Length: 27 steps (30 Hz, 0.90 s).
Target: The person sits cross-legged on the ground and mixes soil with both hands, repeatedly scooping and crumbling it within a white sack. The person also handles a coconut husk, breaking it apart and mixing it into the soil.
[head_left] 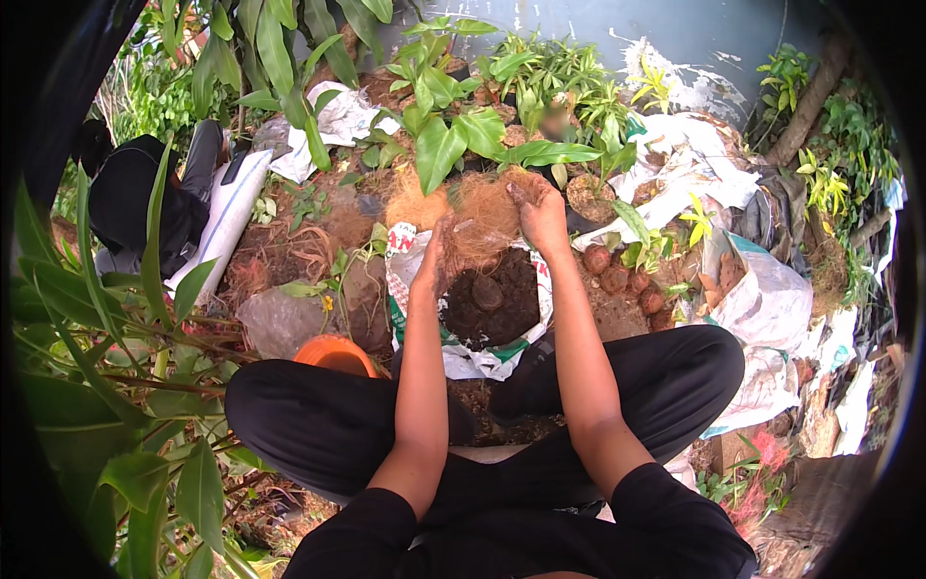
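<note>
Between my two hands is a loose clump of brown coconut fibre (482,214), held above an opened white sack (400,280). My left hand (439,256) supports the clump from its left side, with the fingers partly hidden. At the upper right of the clump, my right hand (540,212) grips it with curled, soil-stained fingers. Dark soil (516,299) fills the sack, whose rim is folded outward. A rounded brown lump (487,292) sits on that soil, below the fibre. Lighter tan fibre (415,203) lies just beyond my left hand.
An orange pot (336,355) stands by my left knee. Several round reddish-brown balls (615,278) lie right of the sack. Leafy plants (463,140) grow ahead, before a grey wall (579,34). At far left, a person in black (140,203) is beside a long white sack (227,217).
</note>
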Motion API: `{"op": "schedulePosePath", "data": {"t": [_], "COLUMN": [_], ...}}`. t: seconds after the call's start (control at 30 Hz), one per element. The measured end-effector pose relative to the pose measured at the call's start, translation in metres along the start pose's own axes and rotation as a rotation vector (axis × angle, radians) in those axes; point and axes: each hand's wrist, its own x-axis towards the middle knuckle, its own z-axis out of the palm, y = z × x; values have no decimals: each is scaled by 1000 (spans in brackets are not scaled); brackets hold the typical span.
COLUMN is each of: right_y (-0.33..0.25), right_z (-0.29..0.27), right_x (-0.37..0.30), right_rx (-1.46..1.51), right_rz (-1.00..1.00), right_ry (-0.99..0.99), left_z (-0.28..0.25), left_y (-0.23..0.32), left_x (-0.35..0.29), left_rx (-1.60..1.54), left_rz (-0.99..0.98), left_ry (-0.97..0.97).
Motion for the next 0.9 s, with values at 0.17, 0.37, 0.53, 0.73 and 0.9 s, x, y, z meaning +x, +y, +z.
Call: {"op": "schedulePosePath", "data": {"t": [0.17, 0.37, 0.53, 0.73, 0.9], "right_y": [32, 14, -1, 11, -4], "right_z": [10, -3, 3, -2, -4], "right_x": [1, 2, -9, -2, -3], "right_rx": [-149, -261, -158, -159, -167], "right_rz": [-144, 105, 33, -72, 93], "right_ry": [0, -244, -89, -146, -15], "left_z": [47, 14, 17, 19, 3], "left_y": [2, -3, -3, -9, -1], "left_x": [-4, 11, 5, 1, 1], "left_rx": [359, 598, 715, 437, 485], "left_rz": [238, 415, 373, 281, 147], "left_ry": [108, 274, 136, 160, 164]}}
